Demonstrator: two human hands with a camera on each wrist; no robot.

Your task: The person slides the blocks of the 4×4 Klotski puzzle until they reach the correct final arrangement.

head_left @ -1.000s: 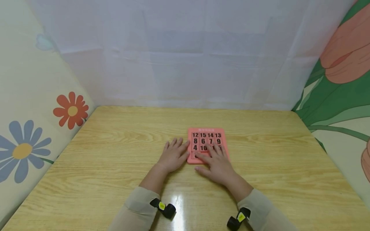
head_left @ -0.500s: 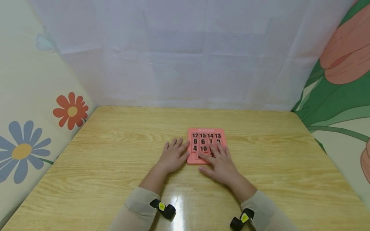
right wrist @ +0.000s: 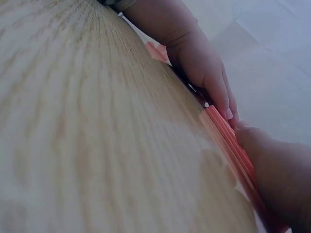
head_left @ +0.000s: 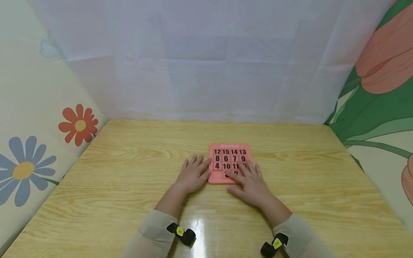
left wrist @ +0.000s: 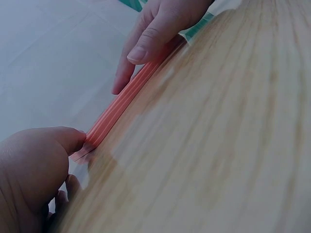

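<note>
A pink number slide puzzle [head_left: 229, 146] lies flat on the wooden table, its tiles bearing black numbers. The rows visible start with 12 15 14 13, then 8 6 7 9, then 4 10 11. At the bottom left of the grid is a vacant slot. My left hand [head_left: 191, 175] rests along the puzzle's left edge, fingers extended, the thumb touching its side. Across the lower right part spreads my right hand [head_left: 253, 186], its index fingertip on a bottom-row tile [head_left: 227, 175]. This hand partly hides the tiles at the lower right.
The light wood table [head_left: 129, 143] extends around the puzzle on all sides. A white cloth [head_left: 206, 71] hangs behind its far edge. Flower-patterned panels [head_left: 29, 89] stand to the left and right. Black wrist cameras [head_left: 187, 236] are strapped over both sleeves.
My right hand has moved rightward, and a bottom-row tile has slid from the first column to the second, leaving the left slot vacant. My left hand has stayed in place.
</note>
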